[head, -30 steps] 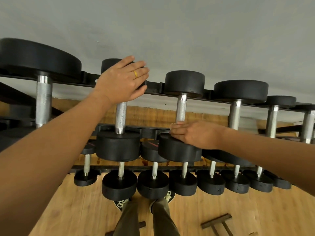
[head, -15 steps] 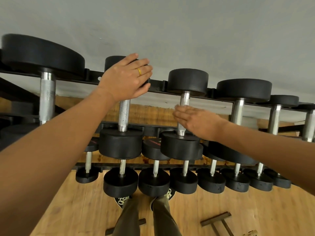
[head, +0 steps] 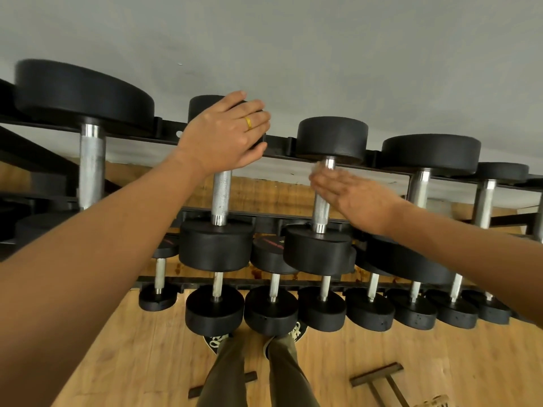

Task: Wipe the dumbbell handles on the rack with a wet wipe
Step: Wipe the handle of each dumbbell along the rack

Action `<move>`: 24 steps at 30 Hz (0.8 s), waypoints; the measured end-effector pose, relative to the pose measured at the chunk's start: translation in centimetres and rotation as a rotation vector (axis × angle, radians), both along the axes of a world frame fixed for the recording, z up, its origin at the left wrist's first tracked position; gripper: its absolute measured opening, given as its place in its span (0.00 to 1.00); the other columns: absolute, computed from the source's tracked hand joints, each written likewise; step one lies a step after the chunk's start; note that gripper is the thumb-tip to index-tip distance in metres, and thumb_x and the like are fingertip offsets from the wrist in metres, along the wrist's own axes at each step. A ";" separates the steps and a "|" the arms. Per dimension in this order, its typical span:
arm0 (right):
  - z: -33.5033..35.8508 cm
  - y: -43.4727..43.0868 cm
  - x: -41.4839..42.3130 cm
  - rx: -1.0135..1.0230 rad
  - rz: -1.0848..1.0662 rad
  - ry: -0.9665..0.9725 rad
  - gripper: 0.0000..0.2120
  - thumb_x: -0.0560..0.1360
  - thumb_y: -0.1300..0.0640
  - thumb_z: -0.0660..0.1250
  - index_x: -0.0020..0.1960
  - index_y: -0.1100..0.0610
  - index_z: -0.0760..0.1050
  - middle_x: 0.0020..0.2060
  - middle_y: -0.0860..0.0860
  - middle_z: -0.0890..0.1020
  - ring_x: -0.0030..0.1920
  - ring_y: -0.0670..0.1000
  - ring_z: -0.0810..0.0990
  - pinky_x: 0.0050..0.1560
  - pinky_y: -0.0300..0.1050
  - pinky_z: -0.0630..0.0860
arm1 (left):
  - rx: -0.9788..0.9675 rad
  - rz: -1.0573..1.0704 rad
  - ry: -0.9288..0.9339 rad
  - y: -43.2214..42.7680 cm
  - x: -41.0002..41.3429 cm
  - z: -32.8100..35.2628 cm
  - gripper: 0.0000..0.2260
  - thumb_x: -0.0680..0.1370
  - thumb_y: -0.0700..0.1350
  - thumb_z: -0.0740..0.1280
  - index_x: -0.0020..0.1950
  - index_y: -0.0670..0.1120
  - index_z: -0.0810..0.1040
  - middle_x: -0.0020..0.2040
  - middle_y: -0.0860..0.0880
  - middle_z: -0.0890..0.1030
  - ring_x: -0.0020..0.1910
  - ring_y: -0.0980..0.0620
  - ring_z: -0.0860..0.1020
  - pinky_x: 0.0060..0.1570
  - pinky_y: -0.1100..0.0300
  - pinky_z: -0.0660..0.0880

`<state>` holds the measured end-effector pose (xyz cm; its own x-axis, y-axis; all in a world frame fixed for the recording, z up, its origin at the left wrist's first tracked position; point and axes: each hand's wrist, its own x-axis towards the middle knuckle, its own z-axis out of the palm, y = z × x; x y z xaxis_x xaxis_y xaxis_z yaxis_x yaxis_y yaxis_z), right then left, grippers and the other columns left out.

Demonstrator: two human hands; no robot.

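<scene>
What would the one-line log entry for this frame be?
left hand: rests on dumbbell head | right hand: blurred, laid across next dumbbell's handle | wipe: not clearly visible

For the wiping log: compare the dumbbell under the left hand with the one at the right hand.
1. Far head: the left dumbbell has its far head mostly covered by the left hand; the right dumbbell shows its far head whole.
2. Handle: the left dumbbell's is bare along its length; the right dumbbell's is partly covered by the blurred right hand.
Shared: black round heads, silver handles, the same top tier of the rack.
</scene>
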<state>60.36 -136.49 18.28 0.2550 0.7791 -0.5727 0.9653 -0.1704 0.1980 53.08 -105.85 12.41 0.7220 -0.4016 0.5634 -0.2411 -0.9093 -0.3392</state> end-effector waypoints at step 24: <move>-3.0 -2.9 -0.9 0.455 -0.005 0.050 0.45 0.54 0.72 0.82 0.70 0.59 0.76 0.70 0.55 0.76 0.68 0.55 0.76 0.56 0.46 0.79 | -0.024 0.011 0.052 -0.2 -0.3 0.8 0.17 0.85 0.51 0.60 0.60 0.42 0.83 0.61 0.45 0.84 0.65 0.46 0.79 0.70 0.47 0.71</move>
